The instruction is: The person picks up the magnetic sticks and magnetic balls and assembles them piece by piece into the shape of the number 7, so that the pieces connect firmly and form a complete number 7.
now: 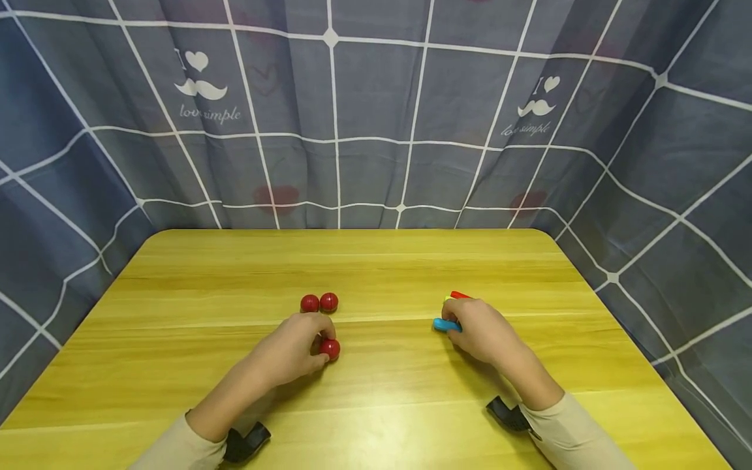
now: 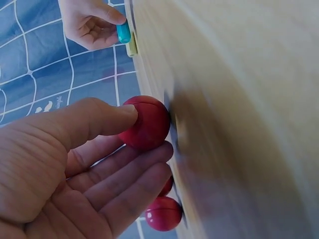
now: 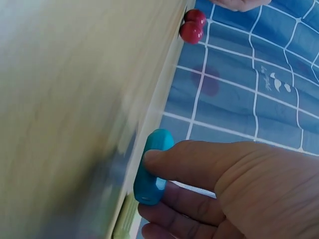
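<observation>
I watch left grip (image 1: 292,349) pinching a red ball (image 1: 331,350), two more balls (image 1: 329,301) nearby, right grip (image 1: 484,331) pinching a blue stick (image 1: 444,324), wood-grain surface (image 1: 399,391) beneath

On my head feed I see the left hand (image 1: 294,349) pinching a red ball (image 1: 331,350) on the table (image 1: 382,411), two more red balls (image 1: 329,301) just beyond; the right hand (image 1: 484,329) holds a blue piece (image 1: 443,325), a red piece (image 1: 461,295) and a yellow piece (image 1: 448,299) partly showing past it.
</observation>
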A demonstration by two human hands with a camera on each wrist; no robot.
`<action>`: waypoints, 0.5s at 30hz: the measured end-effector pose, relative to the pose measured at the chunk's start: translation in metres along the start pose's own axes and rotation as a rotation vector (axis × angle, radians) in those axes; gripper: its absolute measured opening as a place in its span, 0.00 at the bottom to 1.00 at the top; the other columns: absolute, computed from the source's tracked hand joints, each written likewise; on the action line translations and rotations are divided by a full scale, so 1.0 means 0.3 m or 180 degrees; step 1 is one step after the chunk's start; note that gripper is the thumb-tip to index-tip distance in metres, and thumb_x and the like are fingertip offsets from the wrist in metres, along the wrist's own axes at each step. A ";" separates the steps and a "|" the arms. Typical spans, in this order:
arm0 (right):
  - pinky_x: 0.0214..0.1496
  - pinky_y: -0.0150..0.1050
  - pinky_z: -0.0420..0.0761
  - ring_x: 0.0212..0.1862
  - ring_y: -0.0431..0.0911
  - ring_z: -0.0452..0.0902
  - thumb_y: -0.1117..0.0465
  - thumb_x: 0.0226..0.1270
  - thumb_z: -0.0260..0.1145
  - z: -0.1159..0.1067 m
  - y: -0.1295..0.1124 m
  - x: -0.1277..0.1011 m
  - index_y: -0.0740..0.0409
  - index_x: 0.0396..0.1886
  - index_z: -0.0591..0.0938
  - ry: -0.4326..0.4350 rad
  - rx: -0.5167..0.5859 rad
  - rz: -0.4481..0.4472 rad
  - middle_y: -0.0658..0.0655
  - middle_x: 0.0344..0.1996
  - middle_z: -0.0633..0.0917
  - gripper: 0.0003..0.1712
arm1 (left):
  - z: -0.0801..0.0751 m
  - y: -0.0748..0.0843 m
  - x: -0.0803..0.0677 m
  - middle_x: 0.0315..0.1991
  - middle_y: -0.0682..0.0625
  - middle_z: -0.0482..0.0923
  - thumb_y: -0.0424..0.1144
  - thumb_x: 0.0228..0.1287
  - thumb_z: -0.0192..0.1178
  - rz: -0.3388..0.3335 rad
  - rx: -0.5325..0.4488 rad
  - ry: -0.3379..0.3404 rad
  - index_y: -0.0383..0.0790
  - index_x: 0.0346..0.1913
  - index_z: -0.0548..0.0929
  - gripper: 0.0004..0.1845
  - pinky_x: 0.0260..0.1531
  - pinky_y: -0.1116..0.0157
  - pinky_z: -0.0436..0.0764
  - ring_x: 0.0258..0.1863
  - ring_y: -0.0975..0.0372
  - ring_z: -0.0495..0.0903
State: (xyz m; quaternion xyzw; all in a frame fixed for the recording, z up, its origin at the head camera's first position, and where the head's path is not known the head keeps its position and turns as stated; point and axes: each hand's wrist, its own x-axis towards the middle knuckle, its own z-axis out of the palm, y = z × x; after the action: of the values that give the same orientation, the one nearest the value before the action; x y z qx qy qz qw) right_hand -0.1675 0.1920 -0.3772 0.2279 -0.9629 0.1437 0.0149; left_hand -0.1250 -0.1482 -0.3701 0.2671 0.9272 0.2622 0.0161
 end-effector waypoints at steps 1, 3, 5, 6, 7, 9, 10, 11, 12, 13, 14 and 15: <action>0.31 0.38 0.72 0.25 0.41 0.68 0.63 0.56 0.75 0.000 -0.006 0.001 0.50 0.30 0.79 0.0003 0.0015 -0.0030 0.42 0.21 0.75 0.10 | -0.001 -0.001 -0.001 0.29 0.57 0.78 0.29 0.47 0.74 0.0004 -0.0007 -0.0010 0.42 0.33 0.82 0.12 0.28 0.68 0.75 0.26 0.62 0.74; 0.31 0.37 0.72 0.25 0.41 0.69 0.64 0.55 0.75 0.003 -0.017 0.002 0.49 0.30 0.80 0.0000 0.0052 -0.0048 0.41 0.22 0.75 0.11 | -0.004 -0.001 -0.002 0.29 0.57 0.78 0.28 0.46 0.73 0.0020 -0.0026 -0.0024 0.42 0.32 0.81 0.12 0.28 0.68 0.74 0.27 0.62 0.74; 0.32 0.37 0.73 0.26 0.40 0.69 0.65 0.54 0.75 0.006 -0.027 0.003 0.48 0.30 0.80 0.0004 0.0095 -0.0059 0.41 0.23 0.76 0.11 | -0.006 -0.002 -0.003 0.29 0.56 0.77 0.27 0.46 0.73 0.0038 -0.0037 -0.0037 0.42 0.32 0.80 0.13 0.28 0.68 0.74 0.27 0.62 0.74; 0.32 0.37 0.73 0.26 0.40 0.69 0.65 0.54 0.75 0.008 -0.032 0.003 0.48 0.30 0.80 0.0015 0.0123 -0.0072 0.41 0.23 0.76 0.11 | -0.008 -0.002 -0.003 0.29 0.56 0.77 0.27 0.46 0.73 0.0059 -0.0044 -0.0039 0.42 0.32 0.80 0.13 0.28 0.68 0.74 0.26 0.62 0.73; 0.32 0.37 0.73 0.26 0.40 0.70 0.65 0.54 0.75 0.011 -0.037 0.004 0.48 0.30 0.80 0.0025 0.0151 -0.0091 0.41 0.24 0.76 0.12 | -0.008 -0.003 -0.003 0.29 0.56 0.77 0.26 0.45 0.72 0.0072 -0.0051 -0.0042 0.42 0.32 0.80 0.13 0.28 0.68 0.74 0.26 0.61 0.73; 0.33 0.36 0.74 0.27 0.39 0.70 0.66 0.53 0.75 0.016 -0.047 0.003 0.47 0.30 0.80 0.0044 0.0211 -0.0149 0.41 0.25 0.77 0.12 | -0.010 -0.003 -0.003 0.29 0.56 0.77 0.26 0.45 0.72 0.0106 -0.0071 -0.0045 0.41 0.32 0.80 0.13 0.27 0.68 0.74 0.26 0.61 0.73; 0.33 0.36 0.74 0.28 0.39 0.70 0.66 0.54 0.75 0.019 -0.053 0.002 0.47 0.30 0.80 0.0046 0.0237 -0.0179 0.41 0.26 0.77 0.12 | -0.011 -0.004 -0.003 0.28 0.55 0.77 0.25 0.45 0.71 0.0115 -0.0076 -0.0049 0.41 0.32 0.80 0.13 0.27 0.68 0.74 0.26 0.61 0.73; 0.33 0.36 0.74 0.28 0.39 0.70 0.66 0.53 0.75 0.020 -0.060 0.001 0.47 0.31 0.81 0.0046 0.0249 -0.0205 0.41 0.26 0.77 0.12 | -0.012 -0.004 -0.003 0.28 0.55 0.77 0.25 0.45 0.71 0.0129 -0.0083 -0.0053 0.41 0.31 0.80 0.13 0.28 0.68 0.74 0.26 0.61 0.73; 0.33 0.35 0.74 0.29 0.39 0.70 0.66 0.54 0.75 0.022 -0.066 -0.001 0.47 0.31 0.81 0.0039 0.0254 -0.0232 0.42 0.27 0.77 0.12 | -0.013 -0.004 -0.003 0.28 0.55 0.77 0.24 0.44 0.71 0.0141 -0.0092 -0.0056 0.41 0.31 0.79 0.13 0.28 0.68 0.74 0.26 0.61 0.73; 0.34 0.36 0.74 0.29 0.38 0.70 0.66 0.53 0.75 0.023 -0.073 -0.002 0.47 0.31 0.81 0.0038 0.0253 -0.0255 0.42 0.28 0.78 0.12 | -0.012 -0.005 -0.002 0.28 0.55 0.77 0.24 0.44 0.71 0.0148 -0.0087 -0.0054 0.41 0.31 0.79 0.13 0.28 0.68 0.74 0.27 0.61 0.73; 0.34 0.36 0.75 0.30 0.38 0.70 0.65 0.53 0.75 0.024 -0.082 -0.005 0.47 0.31 0.81 0.0035 0.0242 -0.0274 0.42 0.28 0.78 0.12 | -0.012 -0.004 -0.002 0.28 0.55 0.77 0.24 0.44 0.71 0.0162 -0.0089 -0.0051 0.41 0.31 0.79 0.13 0.28 0.68 0.74 0.27 0.61 0.73; 0.34 0.36 0.75 0.30 0.38 0.70 0.65 0.53 0.75 0.024 -0.090 -0.007 0.47 0.32 0.81 0.0031 0.0225 -0.0288 0.42 0.28 0.78 0.12 | -0.012 -0.005 -0.001 0.28 0.55 0.77 0.24 0.44 0.71 0.0173 -0.0081 -0.0047 0.41 0.32 0.79 0.13 0.29 0.68 0.74 0.27 0.61 0.73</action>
State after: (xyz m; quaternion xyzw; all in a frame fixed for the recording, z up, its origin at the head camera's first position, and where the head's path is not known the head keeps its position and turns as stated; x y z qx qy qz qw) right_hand -0.1534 0.1677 -0.3770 0.2709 -0.9459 0.1779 0.0180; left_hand -0.1260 -0.1511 -0.3678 0.2938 0.9161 0.2723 0.0193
